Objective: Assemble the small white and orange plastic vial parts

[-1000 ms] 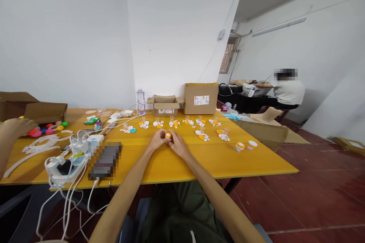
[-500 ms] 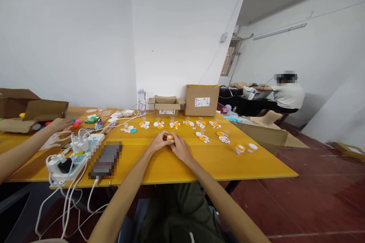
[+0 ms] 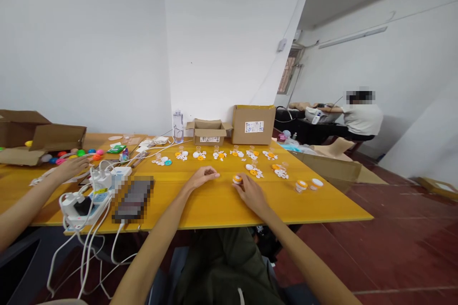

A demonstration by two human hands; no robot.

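My right hand grips a small jar with an orange-and-white lid, just above or on the tabletop. To its left, my left hand is loosely curved with nothing visible in it, thumb and fingers apart. Two closed clear jars, one with an orange-and-white lid and one with a white lid, stand at the right of the table. Beyond my hands, several groups of clear cups, white discs and orange rings lie in a row and down the right side.
At the back stand an open carton, a taller box and a water bottle. Power strips with cables and a phone lie left. Another person's hand is near coloured balls; a person sits far right.
My hands have parted. The right one has carried the lidded jar to the right, while the left has let go and stayed almost in place. The other person's hand has shifted slightly downward.
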